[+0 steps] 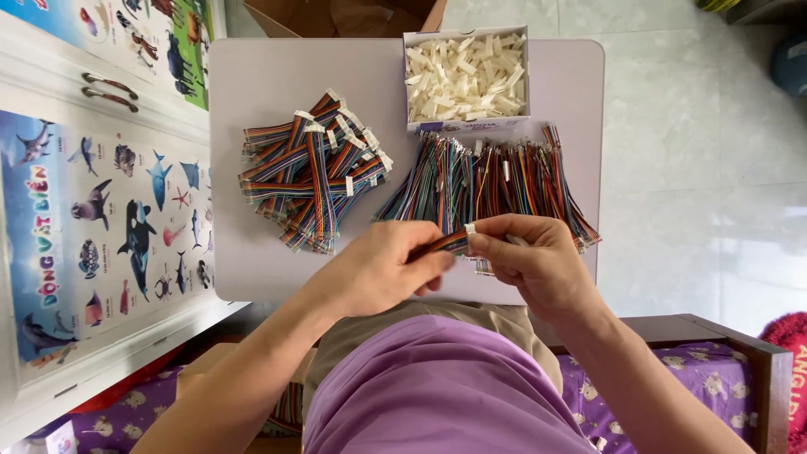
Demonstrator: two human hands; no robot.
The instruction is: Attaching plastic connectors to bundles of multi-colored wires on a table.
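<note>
My left hand (388,267) pinches a short multicoloured ribbon cable (444,244) near its end. My right hand (531,256) grips the same cable's tip, where a small white connector (470,229) sits against my fingers. Both hands hover over the near edge of a small pale lilac table (252,76). A spread of loose ribbon cables (487,178) lies just beyond my hands. A pile of cables with white connectors fitted (313,172) lies to the left. An open box of white plastic connectors (465,77) stands at the table's far edge.
A white cupboard door with animal posters (92,210) stands to the left. A cardboard box (336,15) is beyond the table. Pale floor tiles (698,151) lie to the right, with a wooden-framed seat with patterned purple fabric (698,370) near me.
</note>
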